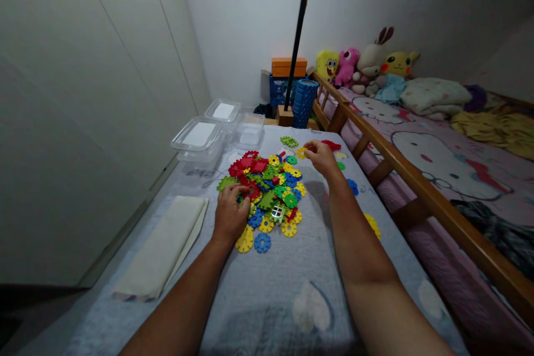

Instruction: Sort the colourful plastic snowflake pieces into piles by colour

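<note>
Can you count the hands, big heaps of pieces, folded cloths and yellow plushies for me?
Hands: 2
Big heap of pieces: 1
Folded cloth: 1
Yellow plushies: 2
Total: 6

Home bedroom, railed bed (417, 178), plush toys (349, 67), wardrobe (104, 122)

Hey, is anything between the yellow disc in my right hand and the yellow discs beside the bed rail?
Yes: blue discs lie roughly between your right hand and those yellow discs, with a green disc nearer the hand.
</note>
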Available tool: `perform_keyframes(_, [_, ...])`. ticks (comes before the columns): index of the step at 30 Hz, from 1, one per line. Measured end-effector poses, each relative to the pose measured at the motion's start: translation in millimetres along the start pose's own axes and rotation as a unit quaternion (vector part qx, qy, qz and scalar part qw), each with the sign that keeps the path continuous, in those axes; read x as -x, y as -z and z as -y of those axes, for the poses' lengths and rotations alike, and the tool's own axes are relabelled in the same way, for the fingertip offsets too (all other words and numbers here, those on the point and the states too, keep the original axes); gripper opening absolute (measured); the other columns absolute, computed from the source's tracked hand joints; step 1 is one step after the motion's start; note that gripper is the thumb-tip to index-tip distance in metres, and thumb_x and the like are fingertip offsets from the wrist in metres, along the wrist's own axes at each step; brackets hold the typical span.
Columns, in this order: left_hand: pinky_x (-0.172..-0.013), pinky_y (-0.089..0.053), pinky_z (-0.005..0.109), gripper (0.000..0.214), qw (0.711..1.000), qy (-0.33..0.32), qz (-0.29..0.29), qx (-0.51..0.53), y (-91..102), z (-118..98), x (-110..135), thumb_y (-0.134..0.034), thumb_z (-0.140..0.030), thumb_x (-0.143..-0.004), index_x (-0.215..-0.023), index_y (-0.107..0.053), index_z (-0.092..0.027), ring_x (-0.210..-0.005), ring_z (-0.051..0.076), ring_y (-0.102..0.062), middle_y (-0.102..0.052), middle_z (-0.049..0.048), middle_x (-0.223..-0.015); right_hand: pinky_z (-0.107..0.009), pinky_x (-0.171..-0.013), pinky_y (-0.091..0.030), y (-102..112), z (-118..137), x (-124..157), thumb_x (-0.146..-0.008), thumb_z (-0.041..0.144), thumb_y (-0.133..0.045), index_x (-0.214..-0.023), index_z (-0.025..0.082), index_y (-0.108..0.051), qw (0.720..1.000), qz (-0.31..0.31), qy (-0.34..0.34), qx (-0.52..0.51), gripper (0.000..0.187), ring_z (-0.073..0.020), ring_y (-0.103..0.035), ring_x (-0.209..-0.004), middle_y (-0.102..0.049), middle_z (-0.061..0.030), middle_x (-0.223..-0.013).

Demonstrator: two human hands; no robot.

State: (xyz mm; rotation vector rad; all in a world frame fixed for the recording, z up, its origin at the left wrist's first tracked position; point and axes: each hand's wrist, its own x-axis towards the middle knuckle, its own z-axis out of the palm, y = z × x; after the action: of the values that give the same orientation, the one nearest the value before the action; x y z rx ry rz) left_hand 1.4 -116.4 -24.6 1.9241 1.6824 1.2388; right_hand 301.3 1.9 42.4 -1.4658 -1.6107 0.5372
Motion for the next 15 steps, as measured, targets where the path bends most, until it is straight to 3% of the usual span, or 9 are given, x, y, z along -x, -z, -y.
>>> perform_keyframes(7, [-0.106,-0.047,0.048,0.019,1.000,-0.002,-0.013,0.000,-1.9,1.5,-1.3,-0.057,-0.025,-0.081,-0.095,-0.070,-0.021,-0.113,0.029,-0.061,-0.066,0.0101,-0.110,-0.024,-0.058,-0.038,53.7,-2.2,51.8,-0.069,0.022,-0.062,-0.086,0.018,-0.068,0.994,0.081,-0.058,0.036,0.018,-0.0135,-0.055,-0.062,-0.062,0.0019,-0.066])
perform_keyframes(11, [-0.106,-0.047,0.048,0.019,1.000,-0.004,-0.006,0.000,-1.2,2.0,-1.8,-0.057,-0.025,-0.081,-0.094,-0.070,-0.021,-0.112,0.028,-0.062,-0.067,0.0095,-0.109,-0.024,-0.057,-0.039,87.6,-16.0,93.2,-0.069,0.027,-0.063,-0.084,0.018,-0.069,0.989,0.098,-0.101,0.055,0.019,-0.0145,-0.055,-0.063,-0.063,0.0009,-0.068])
perform_keyframes(15, [-0.106,-0.046,0.049,0.020,1.000,-0.007,-0.003,-0.002,-1.4,4.5,-2.7,-0.058,-0.027,-0.081,-0.095,-0.070,-0.021,-0.113,0.029,-0.061,-0.067,0.0097,-0.109,-0.026,-0.063,-0.043,107.3,-24.0,131.0,-0.069,0.031,-0.063,-0.080,0.018,-0.070,0.983,0.106,-0.130,0.077,0.019,-0.0161,-0.058,-0.068,-0.067,-0.0016,-0.074])
